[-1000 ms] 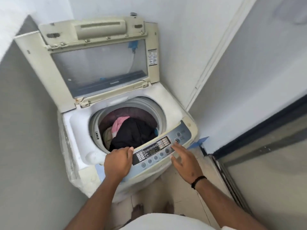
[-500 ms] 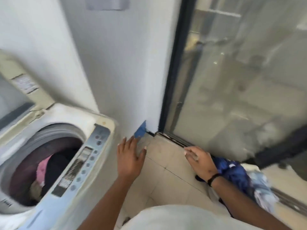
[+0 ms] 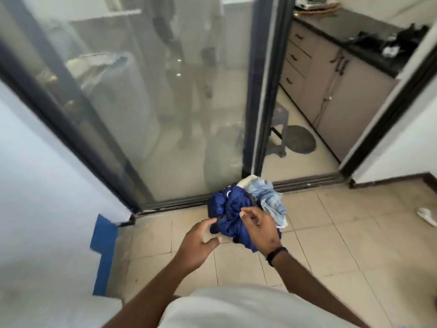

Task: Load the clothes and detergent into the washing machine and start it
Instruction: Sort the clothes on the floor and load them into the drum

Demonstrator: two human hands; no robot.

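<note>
A pile of clothes lies on the tiled floor against the sliding door's track. In it are a crumpled dark blue garment (image 3: 227, 204) and a pale blue denim piece (image 3: 269, 200) with some white cloth behind. My left hand (image 3: 198, 245) reaches toward the blue garment's near left edge, fingers spread and holding nothing. My right hand (image 3: 260, 228) hovers just over the blue garment with loosely bent fingers, and no grip on the cloth shows. The washing machine and the detergent are out of view.
A dusty glass sliding door (image 3: 142, 102) stands behind the pile, open at its right side onto a kitchen with cabinets (image 3: 331, 91), a stool (image 3: 279, 129) and a round mat (image 3: 300, 139). Blue tape (image 3: 104, 245) marks the left wall. A small white item (image 3: 425, 216) lies on the floor at right.
My view has swung right, from the washing machine to the clothes pile by the glass door. Both hands left the machine's panel and moved down toward the blue garment.
</note>
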